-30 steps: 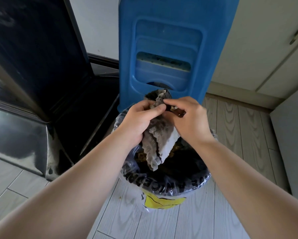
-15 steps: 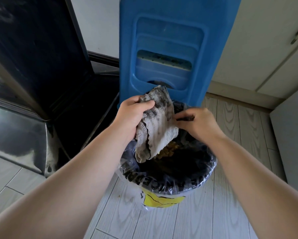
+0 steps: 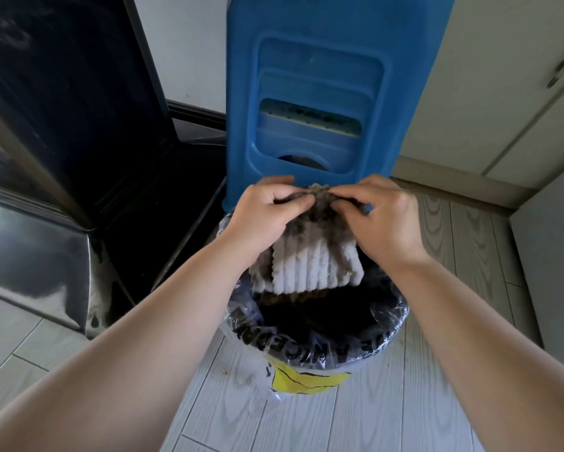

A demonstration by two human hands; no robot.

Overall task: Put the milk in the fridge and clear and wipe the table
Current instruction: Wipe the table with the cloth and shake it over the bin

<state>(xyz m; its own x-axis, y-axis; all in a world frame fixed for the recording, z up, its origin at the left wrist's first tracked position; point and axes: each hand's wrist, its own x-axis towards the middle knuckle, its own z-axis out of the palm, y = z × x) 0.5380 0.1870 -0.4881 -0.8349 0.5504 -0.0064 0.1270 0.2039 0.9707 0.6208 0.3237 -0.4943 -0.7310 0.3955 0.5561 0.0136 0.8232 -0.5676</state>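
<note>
A dirty grey ribbed cleaning cloth (image 3: 316,265) hangs over the open mouth of a trash bin lined with a clear printed bag (image 3: 310,353). My left hand (image 3: 267,216) pinches the cloth's top edge on the left. My right hand (image 3: 381,216) pinches the same edge on the right, so the cloth hangs spread between them. Brown crumbs lie in the dark bin under the cloth. The milk, the fridge and the table are out of view.
A tall blue plastic object (image 3: 323,86) stands right behind the bin. A black glossy appliance or cabinet (image 3: 62,141) fills the left side. Cream cupboard doors (image 3: 502,93) line the back right. Pale wood-pattern floor (image 3: 339,419) surrounds the bin.
The right hand has come back to the cloth's top edge. Both hands now hold the cloth spread flat over the bin; half a second ago the left hand alone held it bunched.
</note>
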